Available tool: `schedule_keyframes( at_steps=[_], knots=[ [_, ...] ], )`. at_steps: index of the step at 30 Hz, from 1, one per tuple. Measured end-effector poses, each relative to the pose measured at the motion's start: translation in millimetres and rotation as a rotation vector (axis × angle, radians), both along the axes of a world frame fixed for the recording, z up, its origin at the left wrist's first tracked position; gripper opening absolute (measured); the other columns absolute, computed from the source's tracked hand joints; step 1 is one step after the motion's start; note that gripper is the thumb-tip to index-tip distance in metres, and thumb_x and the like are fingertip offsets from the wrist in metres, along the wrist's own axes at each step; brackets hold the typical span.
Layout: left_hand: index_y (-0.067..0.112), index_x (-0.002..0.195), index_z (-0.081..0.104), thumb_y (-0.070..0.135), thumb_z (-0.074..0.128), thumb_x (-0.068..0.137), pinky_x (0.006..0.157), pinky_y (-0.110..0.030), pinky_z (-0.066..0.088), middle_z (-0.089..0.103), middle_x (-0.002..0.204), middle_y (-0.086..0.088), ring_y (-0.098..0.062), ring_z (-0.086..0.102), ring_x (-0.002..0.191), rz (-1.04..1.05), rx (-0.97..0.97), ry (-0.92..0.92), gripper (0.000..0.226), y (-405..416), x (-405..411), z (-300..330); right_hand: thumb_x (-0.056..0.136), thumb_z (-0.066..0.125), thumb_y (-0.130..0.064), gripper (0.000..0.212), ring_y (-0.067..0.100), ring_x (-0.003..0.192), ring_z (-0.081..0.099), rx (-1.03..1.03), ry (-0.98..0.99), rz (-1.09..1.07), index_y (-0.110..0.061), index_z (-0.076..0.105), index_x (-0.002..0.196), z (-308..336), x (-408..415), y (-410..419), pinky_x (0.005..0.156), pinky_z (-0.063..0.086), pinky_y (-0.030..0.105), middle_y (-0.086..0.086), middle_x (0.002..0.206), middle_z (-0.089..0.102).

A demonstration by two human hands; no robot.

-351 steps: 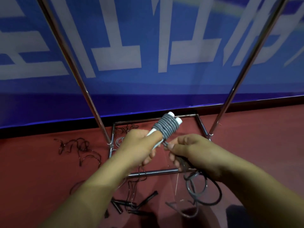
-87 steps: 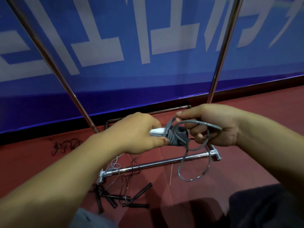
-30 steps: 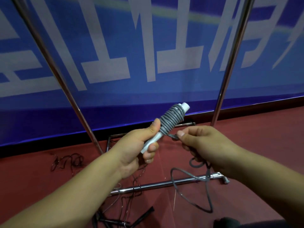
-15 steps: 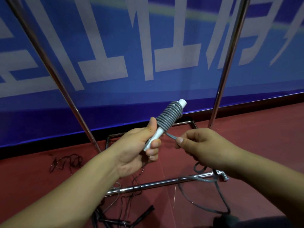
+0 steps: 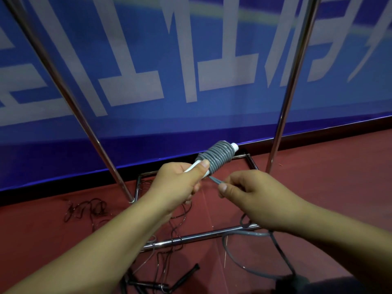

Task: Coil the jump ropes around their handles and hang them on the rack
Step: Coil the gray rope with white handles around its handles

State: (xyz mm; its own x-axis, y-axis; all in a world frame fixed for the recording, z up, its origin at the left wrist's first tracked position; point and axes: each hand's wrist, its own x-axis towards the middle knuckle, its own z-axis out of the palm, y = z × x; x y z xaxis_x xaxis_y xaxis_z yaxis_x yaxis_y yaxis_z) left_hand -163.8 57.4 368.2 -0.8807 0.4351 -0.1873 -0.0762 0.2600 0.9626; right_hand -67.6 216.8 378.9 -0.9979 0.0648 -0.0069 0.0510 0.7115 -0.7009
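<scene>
Head view, left hand (image 5: pixel 176 183) gripping handles (image 5: pixel 216 159), right hand (image 5: pixel 250 194) pinching rope (image 5: pixel 215 181) (taut)

Banner (image 5: pixel 191 60) lettering cropped, unreadable

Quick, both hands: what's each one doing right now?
Left hand: closed, grips the white handles below the coil.
Right hand: closed, pinches the grey rope just off the coil.
</scene>
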Motion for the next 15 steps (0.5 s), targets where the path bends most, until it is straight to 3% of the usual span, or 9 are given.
schedule_keyframes(
  at_steps=[3,8,11,15],
  knots=[
    [-0.008,0.079,0.063,0.043,0.063,0.093,0.046,-0.023,0.03,0.05,0.055,-0.007,-0.012,0.036,0.041,0.019,-0.103,0.132,0.053,-2,-5,-3,0.098,0.053,-0.04,0.03,0.002,0.053,0.048,0.007,-0.013,0.002,-0.018,0.068,0.082,0,3,0,0.053,0.038,0.017,-0.007,0.056,0.05],
    [0.008,0.077,0.068,0.045,0.064,0.092,0.053,-0.028,0.034,0.053,0.056,-0.001,-0.015,0.042,0.05,0.033,-0.267,0.34,0.041,-2,-12,-3,0.099,0.05,-0.039,0.032,0.003,0.063,0.054,0.082,0.053,0.019,-0.02,0.066,0.08,4,9,-5,0.055,0.038,0.017,-0.007,0.058,0.054],
    [0.01,0.071,0.064,0.045,0.065,0.092,0.049,-0.027,0.031,0.045,0.049,0.007,-0.011,0.038,0.045,0.082,-0.317,0.437,0.041,-1,-16,0,0.099,0.048,-0.041,0.033,0.008,0.067,0.057,0.123,0.104,0.028,-0.021,0.065,0.079,10,12,-5,0.056,0.04,0.021,-0.005,0.059,0.056],
    [0.009,0.072,0.065,0.046,0.064,0.091,0.049,-0.028,0.033,0.049,0.051,0.004,-0.012,0.041,0.046,0.083,-0.357,0.465,0.042,-3,-17,-2,0.097,0.048,-0.046,0.038,0.015,0.066,0.056,0.133,0.097,0.047,-0.017,0.063,0.079,12,18,-4,0.058,0.042,0.03,0.003,0.065,0.058]
  ],
)
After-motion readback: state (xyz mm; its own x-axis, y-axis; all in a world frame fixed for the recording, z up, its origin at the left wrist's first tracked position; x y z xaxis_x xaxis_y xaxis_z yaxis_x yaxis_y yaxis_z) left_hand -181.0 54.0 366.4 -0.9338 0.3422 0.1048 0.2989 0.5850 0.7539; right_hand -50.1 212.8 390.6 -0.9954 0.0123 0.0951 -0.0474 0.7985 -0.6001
